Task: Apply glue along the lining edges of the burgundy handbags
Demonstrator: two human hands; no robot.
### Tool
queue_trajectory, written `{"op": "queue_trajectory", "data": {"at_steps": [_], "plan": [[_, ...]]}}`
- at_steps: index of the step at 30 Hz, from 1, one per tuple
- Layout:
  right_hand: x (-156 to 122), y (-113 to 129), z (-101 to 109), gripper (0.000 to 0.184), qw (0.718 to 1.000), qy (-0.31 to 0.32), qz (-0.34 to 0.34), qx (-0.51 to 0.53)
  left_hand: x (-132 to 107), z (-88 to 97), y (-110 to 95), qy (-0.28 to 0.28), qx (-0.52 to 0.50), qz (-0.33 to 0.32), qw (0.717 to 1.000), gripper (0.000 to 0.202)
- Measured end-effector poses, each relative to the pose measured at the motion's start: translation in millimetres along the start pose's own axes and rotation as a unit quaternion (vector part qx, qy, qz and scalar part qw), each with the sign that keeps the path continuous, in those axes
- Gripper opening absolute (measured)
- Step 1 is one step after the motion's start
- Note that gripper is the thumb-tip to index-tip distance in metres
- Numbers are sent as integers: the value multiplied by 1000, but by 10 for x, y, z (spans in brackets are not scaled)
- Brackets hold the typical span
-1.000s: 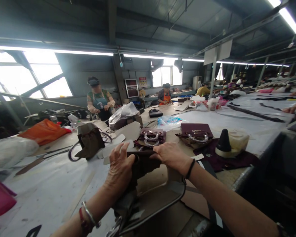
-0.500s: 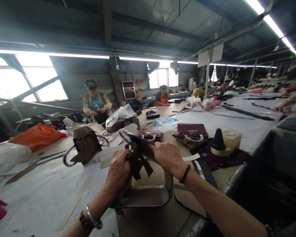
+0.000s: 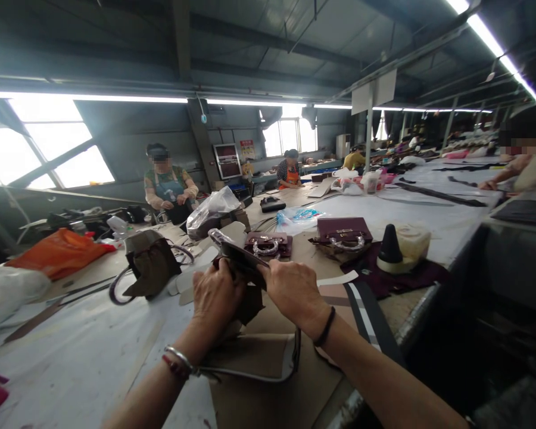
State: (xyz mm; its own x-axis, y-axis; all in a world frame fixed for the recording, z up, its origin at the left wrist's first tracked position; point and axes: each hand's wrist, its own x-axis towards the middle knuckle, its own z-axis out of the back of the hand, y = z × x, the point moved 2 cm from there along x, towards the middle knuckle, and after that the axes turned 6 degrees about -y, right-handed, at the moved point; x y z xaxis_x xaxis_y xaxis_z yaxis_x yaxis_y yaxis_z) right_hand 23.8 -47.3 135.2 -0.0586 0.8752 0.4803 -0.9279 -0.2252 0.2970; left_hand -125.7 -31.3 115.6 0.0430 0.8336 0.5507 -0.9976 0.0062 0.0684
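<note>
Handbag body (image 3: 251,307), dark brown outside with a ragged-edged flap of cloth, sits tilted over a brown sheet (image 3: 268,400) at the near edge of the worktable (image 3: 67,363), its smooth tan lower panel ending in a pale, rounded border. Left hand (image 3: 217,298) closes around the dark material at the top, while right hand (image 3: 292,292) pinches the stiff upper panel's edge, near a film-wrapped handle (image 3: 216,236).

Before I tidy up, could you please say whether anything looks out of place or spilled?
Perhaps the yellowish container, right of the right hand: it stands on purple material, an odd spot. No spill shows.
</note>
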Motion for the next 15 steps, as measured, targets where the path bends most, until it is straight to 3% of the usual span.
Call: {"op": "queue_trajectory", "data": {"at_steps": [4,7,12,15], "plan": [[-77,-70,68,30,1000,-11,-16,5,109,43,228,35,9,-45,998,21],[-172,-190,116,33,999,-23,-37,15,163,268,280,37,-16,-93,995,23],[-394,-515,13,30,995,-62,-76,28,200,682,-16,104,-61,-106,987,25],[-568,-664,-40,23,983,-173,-46,29,183,745,-303,152,-25,-143,978,21]]}}
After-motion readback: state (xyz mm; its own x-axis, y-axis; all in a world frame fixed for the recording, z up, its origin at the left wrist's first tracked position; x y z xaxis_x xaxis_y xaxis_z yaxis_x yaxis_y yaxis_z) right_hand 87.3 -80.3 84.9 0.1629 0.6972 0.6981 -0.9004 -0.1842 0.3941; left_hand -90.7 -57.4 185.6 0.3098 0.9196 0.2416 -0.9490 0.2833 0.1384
